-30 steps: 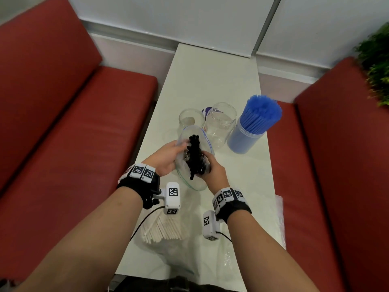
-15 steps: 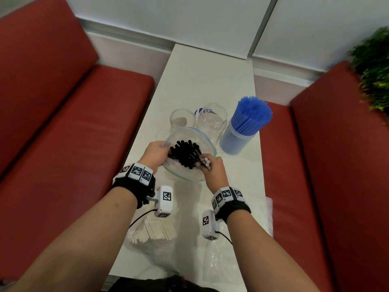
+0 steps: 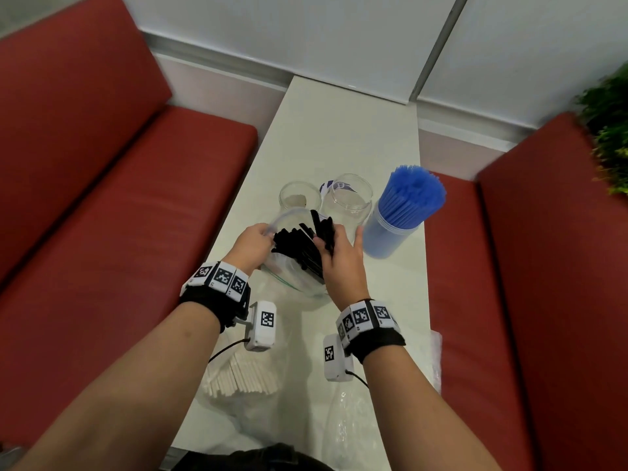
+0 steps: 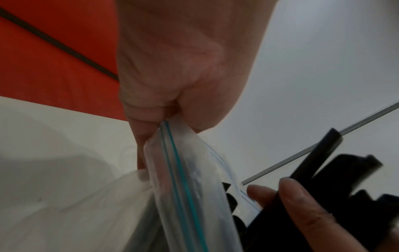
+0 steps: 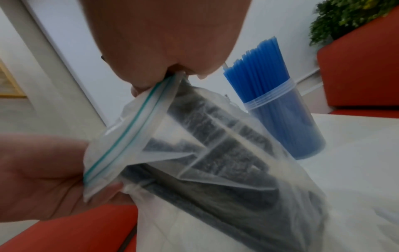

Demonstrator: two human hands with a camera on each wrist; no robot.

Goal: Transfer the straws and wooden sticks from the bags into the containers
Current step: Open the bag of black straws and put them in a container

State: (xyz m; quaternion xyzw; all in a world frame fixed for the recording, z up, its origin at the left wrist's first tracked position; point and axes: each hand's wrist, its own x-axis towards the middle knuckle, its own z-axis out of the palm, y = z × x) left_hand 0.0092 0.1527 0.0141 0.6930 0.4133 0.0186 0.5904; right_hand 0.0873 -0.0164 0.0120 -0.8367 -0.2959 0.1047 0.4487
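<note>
A clear zip bag [image 3: 295,283] of black straws [image 3: 299,244] is held above the white table [image 3: 339,130]. My left hand [image 3: 253,241] pinches the bag's rim [image 4: 170,146] on the left side. My right hand [image 3: 334,249] has its fingers [image 4: 302,204] curled round the tops of the black straws [image 4: 319,162] where they stick out of the bag's mouth. The bag [image 5: 215,153] hangs below that hand [image 5: 162,42]. Just beyond stand two clear jars [image 3: 299,197] [image 3: 350,198]. A bundle of white sticks [image 3: 241,379] lies in another bag near me.
A clear container [image 3: 384,236] full of blue straws [image 3: 411,195] stands right of the jars, close to my right hand. A flat clear bag [image 3: 356,419] lies at the table's near edge. Red benches [image 3: 119,215] flank the narrow table. A plant [image 3: 608,130] is at far right.
My right hand has gone from pinching the bag's right rim to gripping the black straws. The straws now lean to the right and stick further out of the bag.
</note>
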